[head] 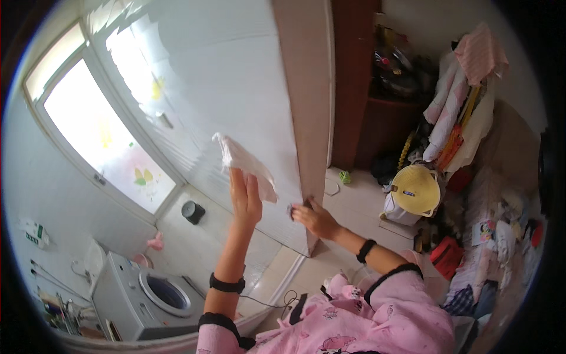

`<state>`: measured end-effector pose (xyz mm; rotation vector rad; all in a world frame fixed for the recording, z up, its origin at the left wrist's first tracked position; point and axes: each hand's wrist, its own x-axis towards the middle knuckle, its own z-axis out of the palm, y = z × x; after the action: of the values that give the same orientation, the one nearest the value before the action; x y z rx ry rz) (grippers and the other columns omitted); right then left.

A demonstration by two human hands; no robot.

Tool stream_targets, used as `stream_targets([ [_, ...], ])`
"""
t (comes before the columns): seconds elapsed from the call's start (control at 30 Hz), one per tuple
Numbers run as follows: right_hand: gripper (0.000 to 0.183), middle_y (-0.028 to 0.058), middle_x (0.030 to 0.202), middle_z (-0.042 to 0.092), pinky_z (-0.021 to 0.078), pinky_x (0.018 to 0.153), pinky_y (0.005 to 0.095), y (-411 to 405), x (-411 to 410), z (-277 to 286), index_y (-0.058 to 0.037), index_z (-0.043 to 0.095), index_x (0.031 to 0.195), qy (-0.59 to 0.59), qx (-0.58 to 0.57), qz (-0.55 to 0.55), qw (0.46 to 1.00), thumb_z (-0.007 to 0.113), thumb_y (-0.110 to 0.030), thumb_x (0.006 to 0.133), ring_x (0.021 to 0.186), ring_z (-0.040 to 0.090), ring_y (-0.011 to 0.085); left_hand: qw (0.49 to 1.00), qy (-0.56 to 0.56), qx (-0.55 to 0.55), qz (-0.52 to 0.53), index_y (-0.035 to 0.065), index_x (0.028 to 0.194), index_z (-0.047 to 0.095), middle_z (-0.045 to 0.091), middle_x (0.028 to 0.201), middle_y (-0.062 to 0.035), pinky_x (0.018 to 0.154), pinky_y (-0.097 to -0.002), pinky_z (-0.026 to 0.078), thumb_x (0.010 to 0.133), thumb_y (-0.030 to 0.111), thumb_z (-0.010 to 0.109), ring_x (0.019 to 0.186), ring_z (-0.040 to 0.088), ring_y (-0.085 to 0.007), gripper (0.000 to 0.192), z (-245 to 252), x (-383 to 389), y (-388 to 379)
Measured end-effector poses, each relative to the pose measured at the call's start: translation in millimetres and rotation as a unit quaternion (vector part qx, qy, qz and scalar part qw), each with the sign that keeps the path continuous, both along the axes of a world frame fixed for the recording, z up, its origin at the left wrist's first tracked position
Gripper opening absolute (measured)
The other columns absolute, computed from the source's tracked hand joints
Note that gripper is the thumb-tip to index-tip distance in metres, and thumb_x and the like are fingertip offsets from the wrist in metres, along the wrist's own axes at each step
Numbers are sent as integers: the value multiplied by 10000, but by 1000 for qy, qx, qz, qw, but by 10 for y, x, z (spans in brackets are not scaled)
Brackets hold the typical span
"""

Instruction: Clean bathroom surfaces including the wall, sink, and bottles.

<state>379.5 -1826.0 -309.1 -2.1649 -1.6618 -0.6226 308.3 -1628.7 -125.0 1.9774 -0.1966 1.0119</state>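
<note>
A white cloth [247, 161] lies spread against the pale, glossy wall [230, 88], with my left hand [246, 197] on its lower part. The fingers point up along the cloth, and its far end reaches past them. To the right, my right hand [316, 219] is at the wall's outer corner, its fingers bent around a small dark item [291, 211] that is mostly hidden. Whether that item is held or fixed to the wall I cannot tell. Both wrists wear black bands.
At lower left stands a grey front-loading washing machine [146, 296] near a white basin [95, 259]. A black stool [193, 212] is on the tiled floor by the frosted door [106, 132]. A yellow woven basket [415, 190], hanging towels [446, 106] and a red bag [446, 256] are at right.
</note>
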Motion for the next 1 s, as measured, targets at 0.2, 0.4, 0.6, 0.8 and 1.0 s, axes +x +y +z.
stream_targets([
  [0.2, 218, 118, 1027, 591, 398, 913, 428, -492, -47, -444, -88, 528, 1041, 305, 105, -165, 932, 392, -193, 906, 970, 561, 273, 991, 25, 86, 98, -79, 1375, 122, 213, 1401, -237, 1065, -406, 164, 949, 267, 319, 1294, 225, -320, 583, -713, 636, -444],
  [0.4, 226, 165, 837, 618, 484, 673, 416, -732, 1498, -1433, -28, 503, 896, 529, 333, -372, 686, 410, -233, 900, 747, 632, 286, 943, -15, -327, 65, -44, 1352, 226, 268, 1387, -192, 1070, -393, 188, 940, 406, 387, 1275, 282, -310, 630, -2049, 718, -773],
  [0.6, 469, 83, 1193, 521, 447, 860, 285, -10, 2151, -466, -17, 378, 1315, 731, 194, 96, 647, 337, -322, 962, 1019, 555, 162, 859, 263, -418, 136, -35, 1320, 264, 305, 1340, -184, 1035, -398, 223, 928, 387, 411, 1227, 315, -304, 594, -2990, 737, -442],
  [0.8, 656, 95, 1483, 147, 46, 1100, 306, 162, 2596, 912, -25, 200, 1409, 726, 159, 362, 563, 220, -496, 952, 1368, 89, 184, 844, 261, -341, 322, -26, 1287, 303, 343, 1293, -175, 999, -402, 257, 916, 367, 435, 1179, 348, -298, 557, -2210, 408, 187],
  [1.0, 653, 117, 1491, 104, 35, 1110, 361, 241, 2796, 1780, -53, 161, 1420, 562, 227, 487, 629, 202, -501, 947, 1380, 40, 251, 826, 111, -239, 498, -17, 1255, 341, 380, 1245, -167, 963, -406, 291, 903, 348, 459, 1131, 381, -292, 521, -892, -20, 444],
])
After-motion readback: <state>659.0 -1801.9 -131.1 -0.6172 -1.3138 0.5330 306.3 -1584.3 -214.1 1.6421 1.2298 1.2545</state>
